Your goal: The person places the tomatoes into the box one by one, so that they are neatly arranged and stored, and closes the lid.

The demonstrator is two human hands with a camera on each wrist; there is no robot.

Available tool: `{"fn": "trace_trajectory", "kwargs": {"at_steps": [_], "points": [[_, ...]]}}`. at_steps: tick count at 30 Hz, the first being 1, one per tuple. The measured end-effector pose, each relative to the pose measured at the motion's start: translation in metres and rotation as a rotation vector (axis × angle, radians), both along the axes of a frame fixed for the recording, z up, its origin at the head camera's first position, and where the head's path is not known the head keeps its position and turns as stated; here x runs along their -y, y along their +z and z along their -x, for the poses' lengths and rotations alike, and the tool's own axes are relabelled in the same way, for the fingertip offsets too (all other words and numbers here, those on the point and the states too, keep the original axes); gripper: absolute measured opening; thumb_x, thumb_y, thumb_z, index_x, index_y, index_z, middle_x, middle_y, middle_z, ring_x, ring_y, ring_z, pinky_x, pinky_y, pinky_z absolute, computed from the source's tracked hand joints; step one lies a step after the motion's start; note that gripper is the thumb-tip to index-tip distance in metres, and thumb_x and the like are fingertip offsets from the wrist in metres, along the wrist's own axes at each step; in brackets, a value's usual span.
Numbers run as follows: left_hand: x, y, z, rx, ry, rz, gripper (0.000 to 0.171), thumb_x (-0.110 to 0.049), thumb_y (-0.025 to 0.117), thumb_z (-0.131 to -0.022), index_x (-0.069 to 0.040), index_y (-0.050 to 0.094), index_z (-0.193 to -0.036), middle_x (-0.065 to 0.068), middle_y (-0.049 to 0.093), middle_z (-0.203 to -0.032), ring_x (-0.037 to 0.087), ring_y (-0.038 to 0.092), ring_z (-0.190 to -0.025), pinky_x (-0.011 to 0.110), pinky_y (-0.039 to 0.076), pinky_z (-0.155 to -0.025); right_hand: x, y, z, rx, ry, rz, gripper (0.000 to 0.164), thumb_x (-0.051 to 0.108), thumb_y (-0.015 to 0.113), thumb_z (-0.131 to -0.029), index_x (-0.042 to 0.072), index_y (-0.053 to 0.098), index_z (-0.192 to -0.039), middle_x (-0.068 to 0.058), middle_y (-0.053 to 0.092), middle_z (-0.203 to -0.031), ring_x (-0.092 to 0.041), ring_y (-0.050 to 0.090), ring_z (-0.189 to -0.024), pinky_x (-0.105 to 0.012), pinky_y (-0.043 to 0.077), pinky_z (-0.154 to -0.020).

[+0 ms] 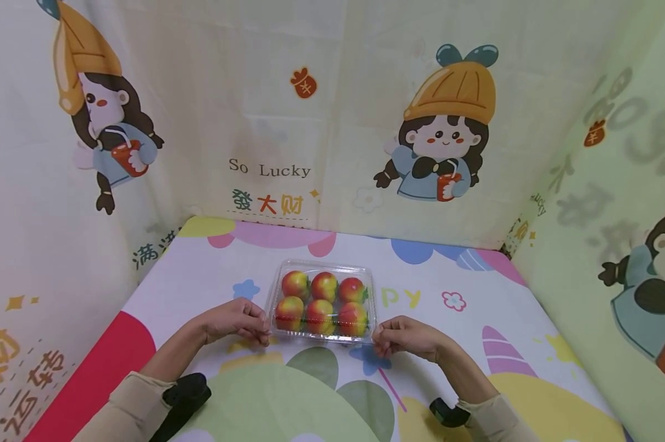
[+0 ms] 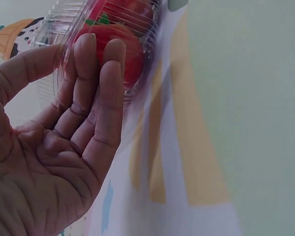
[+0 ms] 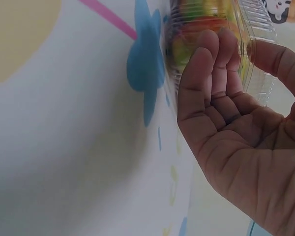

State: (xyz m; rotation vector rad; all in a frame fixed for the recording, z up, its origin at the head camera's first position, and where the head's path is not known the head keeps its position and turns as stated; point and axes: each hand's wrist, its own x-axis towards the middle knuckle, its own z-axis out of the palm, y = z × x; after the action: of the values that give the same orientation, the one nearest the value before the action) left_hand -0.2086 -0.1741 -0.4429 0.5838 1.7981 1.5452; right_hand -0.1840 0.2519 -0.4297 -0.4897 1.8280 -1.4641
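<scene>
A clear plastic clamshell box (image 1: 321, 266) with its lid down lies on the table in the head view. Through the lid show several round red-and-yellow fruits (image 1: 324, 286) with bits of green, set in two rows. At the box's near left corner, my left hand (image 1: 237, 321) pinches the rim between thumb and fingers. My right hand (image 1: 406, 336) pinches the rim at the near right corner in the same way. Both wrist views show the thumb on one side of the thin plastic flange (image 2: 64, 59) and curled fingers (image 3: 200, 66) on the other.
The table is covered with a printed cloth (image 1: 448, 337) of coloured shapes. Cloth walls (image 1: 354, 153) with cartoon figures rise behind and on both sides. A black strap (image 1: 185, 393) sits at the left wrist and another black band (image 1: 449, 412) at the right.
</scene>
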Motion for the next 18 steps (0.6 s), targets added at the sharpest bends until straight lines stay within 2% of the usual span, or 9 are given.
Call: {"fn": "trace_trajectory", "kwargs": {"at_steps": [5, 8, 10, 13, 15, 18], "points": [[-0.0016, -0.0036, -0.0002, 0.016, 0.011, -0.033, 0.036, -0.012, 0.064, -0.098, 0.025, 0.061, -0.096, 0.009, 0.077, -0.084, 0.018, 0.075, -0.083, 0.031, 0.063, -0.08, -0.001, -0.0025, 0.0003, 0.008, 0.002, 0.003, 0.038, 0.008, 0.051, -0.102, -0.029, 0.041, -0.099, -0.002, 0.067, -0.086, -0.01, 0.063, -0.082, -0.022, 0.056, -0.075], [-0.0021, -0.005, -0.0003, 0.027, 0.02, -0.052, 0.03, -0.01, 0.063, -0.098, 0.018, 0.066, -0.089, 0.008, 0.077, -0.084, 0.018, 0.074, -0.083, 0.031, 0.063, -0.08, -0.0013, -0.002, 0.0004, 0.006, 0.007, 0.001, 0.036, 0.009, 0.052, -0.102, -0.026, 0.043, -0.095, -0.002, 0.067, -0.086, -0.01, 0.062, -0.082, -0.022, 0.055, -0.075], [-0.0023, -0.0055, -0.0002, 0.038, 0.024, -0.06, 0.024, -0.009, 0.062, -0.097, 0.011, 0.07, -0.086, 0.008, 0.077, -0.084, 0.018, 0.074, -0.083, 0.031, 0.063, -0.08, -0.0011, -0.0015, 0.0003, 0.004, 0.008, -0.004, 0.032, 0.01, 0.054, -0.103, -0.019, 0.048, -0.088, -0.001, 0.067, -0.085, -0.01, 0.061, -0.08, -0.022, 0.055, -0.075], [-0.0024, -0.0053, -0.0003, 0.051, 0.029, -0.058, 0.021, -0.01, 0.063, -0.097, 0.003, 0.073, -0.085, 0.009, 0.077, -0.085, 0.018, 0.074, -0.082, 0.031, 0.063, -0.08, -0.0006, -0.0013, -0.0002, -0.001, 0.004, -0.013, 0.023, 0.012, 0.056, -0.103, -0.001, 0.058, -0.083, 0.0, 0.067, -0.083, -0.01, 0.061, -0.078, -0.023, 0.054, -0.074], [-0.0025, -0.005, -0.0004, 0.051, 0.029, -0.055, 0.022, -0.01, 0.063, -0.097, 0.006, 0.072, -0.085, 0.009, 0.077, -0.085, 0.019, 0.074, -0.082, 0.032, 0.063, -0.08, -0.0007, -0.0012, -0.0002, -0.002, 0.005, -0.015, 0.021, 0.012, 0.056, -0.103, 0.007, 0.06, -0.083, 0.0, 0.068, -0.083, -0.009, 0.061, -0.078, -0.023, 0.054, -0.074], [-0.0025, -0.0043, -0.0007, 0.046, 0.03, -0.051, 0.027, -0.01, 0.063, -0.097, 0.015, 0.068, -0.087, 0.01, 0.077, -0.084, 0.02, 0.074, -0.082, 0.032, 0.063, -0.08, -0.0014, -0.0011, -0.0002, 0.002, 0.007, -0.007, 0.022, 0.013, 0.054, -0.104, 0.009, 0.06, -0.082, 0.001, 0.068, -0.084, -0.009, 0.062, -0.079, -0.023, 0.054, -0.075]]}}
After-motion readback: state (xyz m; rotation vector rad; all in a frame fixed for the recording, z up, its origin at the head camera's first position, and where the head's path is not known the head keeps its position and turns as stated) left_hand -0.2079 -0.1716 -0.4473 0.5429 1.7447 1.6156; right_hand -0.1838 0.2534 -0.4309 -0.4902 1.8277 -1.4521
